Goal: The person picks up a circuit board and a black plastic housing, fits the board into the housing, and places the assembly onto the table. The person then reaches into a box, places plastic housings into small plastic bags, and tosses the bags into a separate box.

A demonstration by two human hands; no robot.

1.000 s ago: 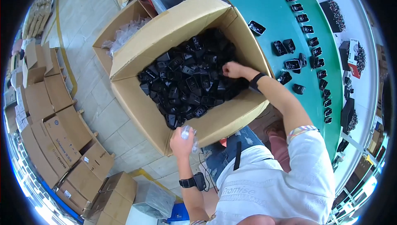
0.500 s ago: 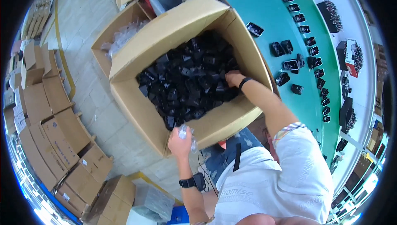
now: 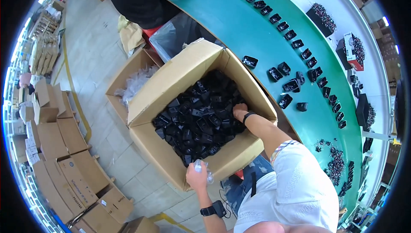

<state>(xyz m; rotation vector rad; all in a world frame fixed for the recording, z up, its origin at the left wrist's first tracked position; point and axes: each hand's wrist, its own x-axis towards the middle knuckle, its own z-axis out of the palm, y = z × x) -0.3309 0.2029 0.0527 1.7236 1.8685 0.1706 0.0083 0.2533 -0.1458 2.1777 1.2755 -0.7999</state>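
A large open cardboard box (image 3: 171, 77) holds a deep heap of small black plastic housings (image 3: 201, 117). My right hand (image 3: 240, 111) reaches over the box's right side into the heap; its fingers are curled down against the housings, and what is in them is hidden. At the near left corner of the box, my left hand (image 3: 196, 177) is closed around a crumpled piece of clear plastic (image 3: 209, 176), holding it by the cardboard rim.
Right of the box curves a green worktable (image 3: 257, 32) with a row of black housings (image 3: 283, 26) and several loose ones. Small dark parts (image 3: 336, 164) are heaped there. A carton of clear plastic (image 3: 139, 83) stands left; stacked cartons (image 3: 72, 136) line the floor. A person in black (image 3: 135, 0) is beyond.
The view has shifted, showing more of the table and a person in black at the top. Both hands keep nearly the same places at the box.
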